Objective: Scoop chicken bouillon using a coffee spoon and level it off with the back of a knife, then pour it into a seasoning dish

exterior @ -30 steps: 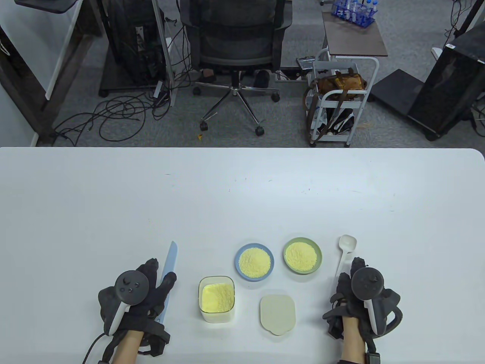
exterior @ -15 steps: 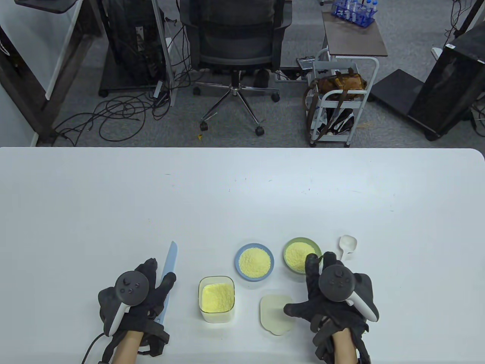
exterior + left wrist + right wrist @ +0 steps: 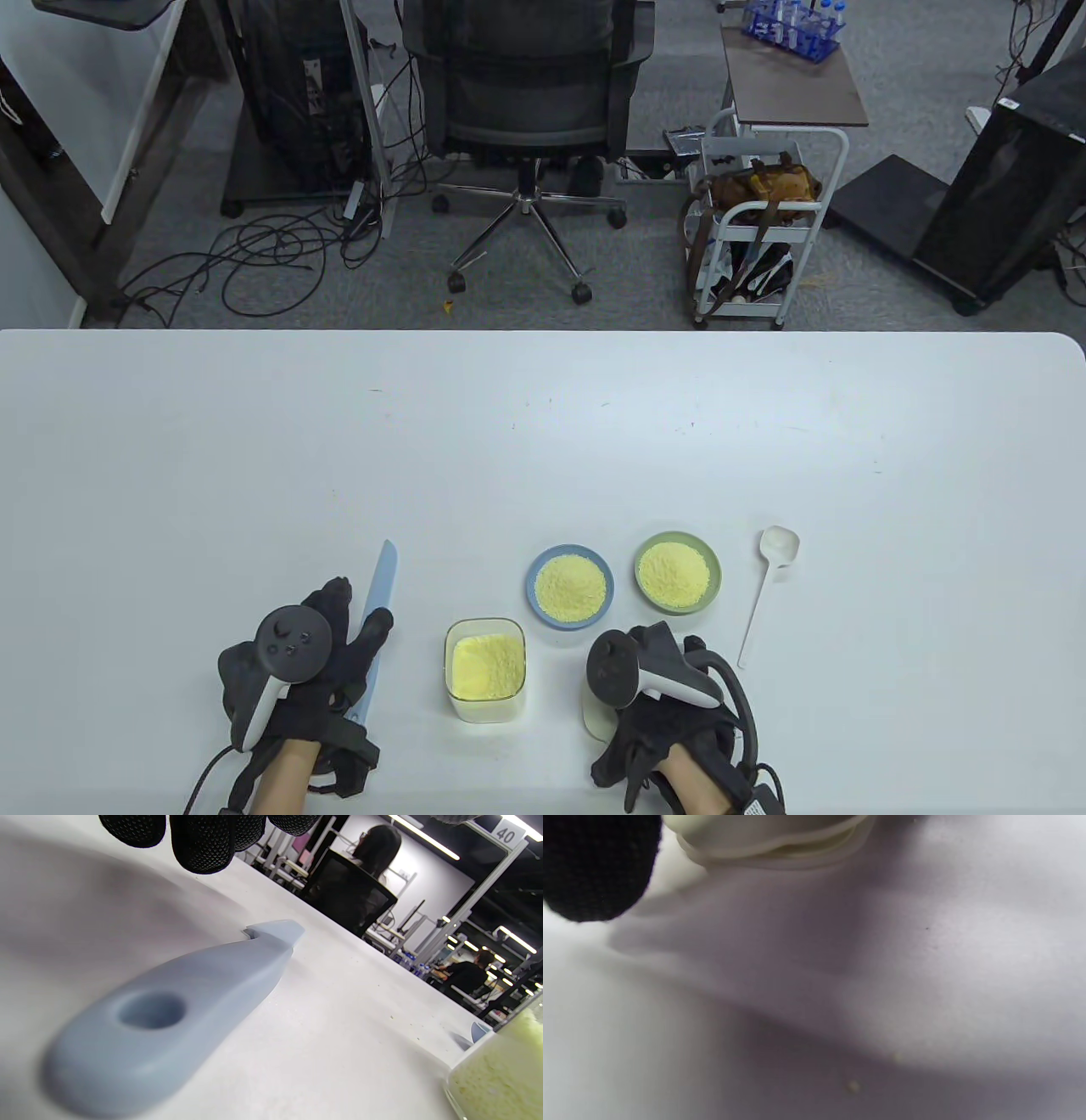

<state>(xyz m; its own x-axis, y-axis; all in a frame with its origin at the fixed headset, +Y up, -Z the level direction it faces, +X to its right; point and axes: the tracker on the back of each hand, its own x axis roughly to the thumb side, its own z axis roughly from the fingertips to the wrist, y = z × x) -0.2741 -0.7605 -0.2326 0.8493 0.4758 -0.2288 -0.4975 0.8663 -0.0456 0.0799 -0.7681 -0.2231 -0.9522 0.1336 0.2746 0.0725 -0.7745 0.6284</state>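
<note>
The white coffee spoon (image 3: 768, 586) lies loose on the table right of the green dish (image 3: 678, 571), with no hand on it. A clear container of yellow bouillon (image 3: 485, 666) stands open at the front. Beside it, my right hand (image 3: 624, 726) covers the cream lid (image 3: 592, 717); its fingers curl down over it, and in the right wrist view a fingertip (image 3: 598, 870) sits at the lid's rim (image 3: 772, 836). The blue knife (image 3: 383, 577) lies flat. My left hand (image 3: 356, 624) lies over its handle (image 3: 169, 1014) with its fingers (image 3: 203, 840) relaxed.
A blue dish (image 3: 569, 586) and the green dish both hold yellow powder, just behind the container. The container's corner (image 3: 500, 1069) shows in the left wrist view. An office chair (image 3: 526, 102) and a white cart (image 3: 764, 212) stand beyond the table's far edge.
My right hand has left the spoon's handle and swept left and toward me, past the green dish, onto the cream lid. The spoon lies where it was. My left hand has not moved.
</note>
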